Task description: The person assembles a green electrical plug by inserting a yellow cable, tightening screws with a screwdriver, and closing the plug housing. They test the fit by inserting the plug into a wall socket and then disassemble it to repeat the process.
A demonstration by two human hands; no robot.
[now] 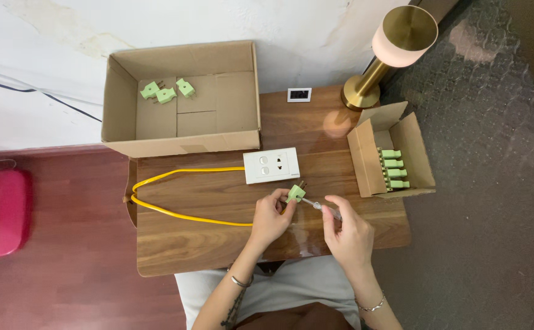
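Green plug [296, 194] pinched in raised left hand [271, 215]; right hand [346, 232] grips a screwdriver [323, 208] against it.

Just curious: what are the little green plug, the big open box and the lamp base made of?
Green plug, held in the left hand: looks like matte moulded plastic with metal prongs. Big box: brown corrugated cardboard, folded flaps. Lamp base: probably brass-coloured metal, shiny.

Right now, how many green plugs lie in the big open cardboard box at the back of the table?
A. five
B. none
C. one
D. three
D: three green plugs lie loose on the floor of the big cardboard box, clustered at its far left side.
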